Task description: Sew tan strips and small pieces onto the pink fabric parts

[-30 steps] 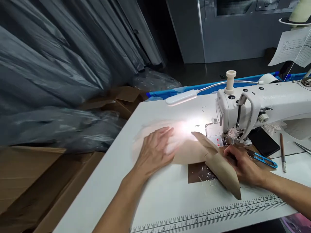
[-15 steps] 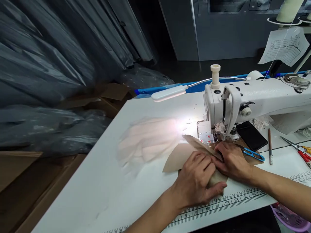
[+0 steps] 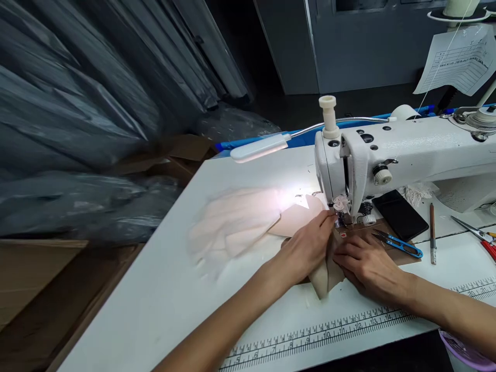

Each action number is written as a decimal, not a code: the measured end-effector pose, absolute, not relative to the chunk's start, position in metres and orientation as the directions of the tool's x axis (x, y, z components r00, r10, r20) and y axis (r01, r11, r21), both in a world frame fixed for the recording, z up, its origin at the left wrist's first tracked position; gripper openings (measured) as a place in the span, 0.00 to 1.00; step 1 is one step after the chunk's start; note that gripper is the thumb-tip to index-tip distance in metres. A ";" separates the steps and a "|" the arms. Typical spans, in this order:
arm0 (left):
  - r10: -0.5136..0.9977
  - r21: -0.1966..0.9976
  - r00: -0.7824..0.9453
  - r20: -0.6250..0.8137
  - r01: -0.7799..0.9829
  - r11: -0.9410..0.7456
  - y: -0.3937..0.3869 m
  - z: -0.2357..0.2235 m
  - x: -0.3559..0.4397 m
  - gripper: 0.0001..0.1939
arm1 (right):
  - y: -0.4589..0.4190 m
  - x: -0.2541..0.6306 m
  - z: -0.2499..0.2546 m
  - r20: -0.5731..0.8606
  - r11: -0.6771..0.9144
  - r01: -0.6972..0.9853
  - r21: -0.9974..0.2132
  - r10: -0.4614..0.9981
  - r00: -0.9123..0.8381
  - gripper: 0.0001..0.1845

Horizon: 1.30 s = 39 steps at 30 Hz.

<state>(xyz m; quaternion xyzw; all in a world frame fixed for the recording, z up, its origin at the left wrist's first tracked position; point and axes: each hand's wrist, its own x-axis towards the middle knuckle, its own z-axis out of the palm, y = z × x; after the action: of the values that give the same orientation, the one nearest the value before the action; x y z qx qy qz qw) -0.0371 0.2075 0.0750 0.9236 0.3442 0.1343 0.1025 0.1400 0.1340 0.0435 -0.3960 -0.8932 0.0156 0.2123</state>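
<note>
A folded beige fabric piece [image 3: 323, 274] lies on the white table [image 3: 163, 305] in front of the white sewing machine [image 3: 403, 150], its far end reaching under the presser foot [image 3: 343, 219]. My left hand [image 3: 308, 248] rests on the fabric with fingers together, their tips at the foot. My right hand [image 3: 366, 266] presses flat on the fabric's right side, fingers extended. A pale pink stack of cut pieces [image 3: 236, 225] lies to the left under the lamp's glare.
Blue thread snips [image 3: 399, 244], a black phone [image 3: 401, 214], a brown pencil [image 3: 433, 232] and scissors [image 3: 470, 230] lie right of the needle. A lamp [image 3: 259, 147] on a gooseneck hangs over the table. A printed ruler [image 3: 341, 330] runs along the front edge. Cardboard boxes [image 3: 34, 289] and grey plastic bags [image 3: 77, 119] stand left.
My left hand left the pink stack, came over to the beige fabric, then slid forward to the presser foot. The fabric moved up under the foot. My right hand shifted slightly back.
</note>
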 end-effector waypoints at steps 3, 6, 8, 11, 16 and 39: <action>0.744 0.463 0.647 0.169 0.614 -0.639 0.229 0.064 -0.029 0.05 | 0.134 0.137 0.045 0.290 0.650 0.732 -0.203 0.754 -0.589 0.11; 0.767 0.586 0.634 0.100 0.585 -0.560 0.248 0.063 -0.028 0.07 | 0.133 0.136 0.050 0.224 0.632 0.753 -0.183 0.773 -0.594 0.15; 0.784 0.659 0.617 0.071 0.561 -0.501 0.256 0.065 -0.027 0.05 | 0.135 0.136 0.053 0.176 0.629 0.754 -0.189 0.777 -0.605 0.15; 0.823 0.674 0.566 0.052 0.588 -0.447 0.260 0.068 -0.022 0.03 | 0.139 0.135 0.058 0.148 0.622 0.758 -0.197 0.783 -0.604 0.15; 0.776 0.328 0.616 0.135 0.712 -0.621 0.244 0.077 -0.015 0.06 | 0.144 0.137 0.060 0.170 0.633 0.750 -0.190 0.774 -0.610 0.09; 0.754 0.501 0.496 0.431 0.563 -0.657 0.242 0.046 -0.023 0.09 | 0.150 0.158 0.045 0.461 0.632 0.684 -0.364 0.760 -0.458 0.14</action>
<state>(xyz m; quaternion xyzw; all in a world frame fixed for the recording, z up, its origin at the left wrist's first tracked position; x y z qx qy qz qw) -0.0226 0.2417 0.0456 0.8520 0.3863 0.3203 0.1490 0.1583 0.1501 0.0448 -0.4240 -0.8514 0.0634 0.3022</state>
